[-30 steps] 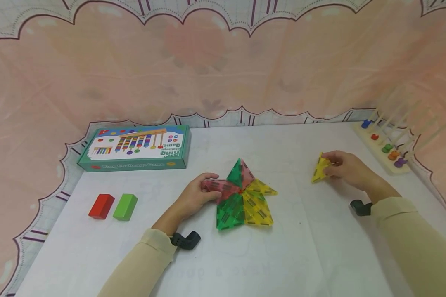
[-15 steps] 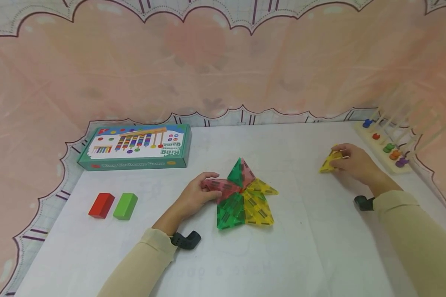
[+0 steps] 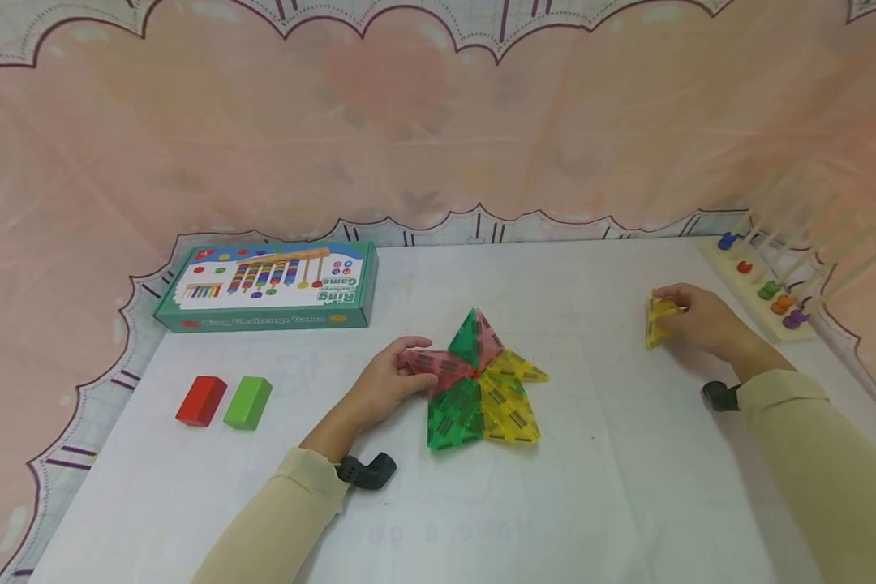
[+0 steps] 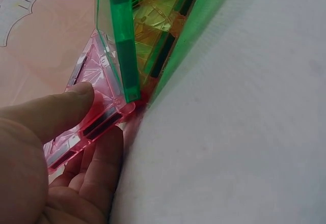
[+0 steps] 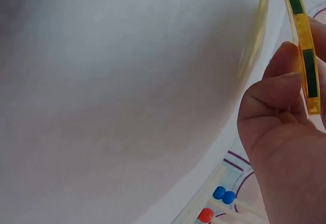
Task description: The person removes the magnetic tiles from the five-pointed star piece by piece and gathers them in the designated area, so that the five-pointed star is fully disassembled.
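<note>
In the middle of the table, see-through magnetic tiles in green, pink and yellow form a star-like build [image 3: 513, 405]. My left hand [image 3: 381, 391] pinches its pink triangular tile [image 4: 94, 76] between thumb and fingers; the left wrist view shows the thumb on top and fingers beneath. A green tile [image 4: 118, 35] rises beside it. Off to the right, my right hand [image 3: 701, 322] holds a loose yellow triangular tile [image 3: 655, 320], apart from the build. The right wrist view has that yellow tile edge-on, with dark magnet strips along its rim.
A green Ring Challenge Game box [image 3: 266, 288] lies at the back left. In front of it are a red block [image 3: 201, 401] and a light green block [image 3: 248, 403]. At the back right stands a wooden peg board [image 3: 762, 292] with upright rods and coloured beads.
My right hand has moved right and slightly away with the yellow tile, turning it on the way. My left hand stays on the pink tile.
</note>
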Tool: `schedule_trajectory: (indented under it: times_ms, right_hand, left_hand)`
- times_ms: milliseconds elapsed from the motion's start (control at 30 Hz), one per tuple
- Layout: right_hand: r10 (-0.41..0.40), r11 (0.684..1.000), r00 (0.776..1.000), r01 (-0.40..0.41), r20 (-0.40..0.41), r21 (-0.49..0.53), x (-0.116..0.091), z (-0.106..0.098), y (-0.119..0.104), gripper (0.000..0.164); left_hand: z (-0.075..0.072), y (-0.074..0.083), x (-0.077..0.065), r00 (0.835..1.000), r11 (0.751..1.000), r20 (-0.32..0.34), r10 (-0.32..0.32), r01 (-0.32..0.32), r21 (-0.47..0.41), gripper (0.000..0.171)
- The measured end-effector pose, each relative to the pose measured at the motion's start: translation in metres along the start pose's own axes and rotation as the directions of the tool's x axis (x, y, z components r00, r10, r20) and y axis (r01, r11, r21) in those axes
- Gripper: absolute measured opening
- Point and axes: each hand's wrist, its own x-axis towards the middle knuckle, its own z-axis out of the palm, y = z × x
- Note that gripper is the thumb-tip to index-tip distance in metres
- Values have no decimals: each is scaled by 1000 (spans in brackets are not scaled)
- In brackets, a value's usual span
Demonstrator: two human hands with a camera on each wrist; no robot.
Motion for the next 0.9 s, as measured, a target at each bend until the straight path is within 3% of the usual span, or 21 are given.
schedule_trajectory:
  times_ms: [233,367,533,767,900]
  right_hand:
    - [70,997,997,-71,-25,-34,6,4,1,57]
    - [75,997,997,-75,11,-37,5,3,1,53]
    - [125,992,991,-124,44,-39,4,-1,3,59]
    - [174,984,985,-173,18,-47,5,-9,13,75]
    - [167,984,986,-165,23,-62,3,-13,17,80]
  left_hand:
    - [0,-3,3,1000,1000,7,-1,1,-9,54]
    - [0,-2,2,1000,1000,6,-1,1,-15,53]
    - [0,-4,3,1000,1000,5,6,-6,-9,54]
    - [-1,-29,17,1000,1000,-9,4,-4,-9,54]
    - [-1,-32,17,1000,1000,-19,4,-4,4,53]
